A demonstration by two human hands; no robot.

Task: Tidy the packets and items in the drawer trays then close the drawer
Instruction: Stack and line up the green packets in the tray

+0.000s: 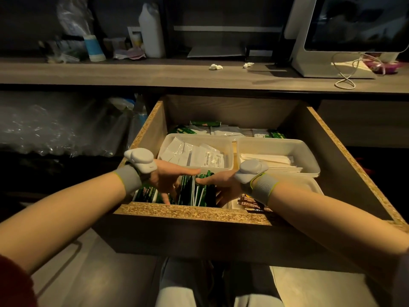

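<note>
The wooden drawer (190, 212) stands pulled open below the counter. In its front left part a row of green packets (194, 191) stands on edge. My left hand (168, 176) presses against the row from the left with its fingers spread among the packets. From the right, my right hand (218, 185) holds the same row, fingers tucked low behind the drawer front. A white tray (228, 149) behind them holds white sachets (205, 155). A second white tray (309, 156) to the right holds flat white paper strips (265, 160). Red-brown packets (250, 201) lie under my right wrist.
More green and white packets (205, 127) lie loose at the drawer's back. On the counter (155, 72) above are a white bottle (151, 29), a blue-and-white cup (94, 47), crumpled tissues (215, 67), a monitor (354, 29) and a looped cable (345, 69). Clear plastic bags (55, 127) sit left.
</note>
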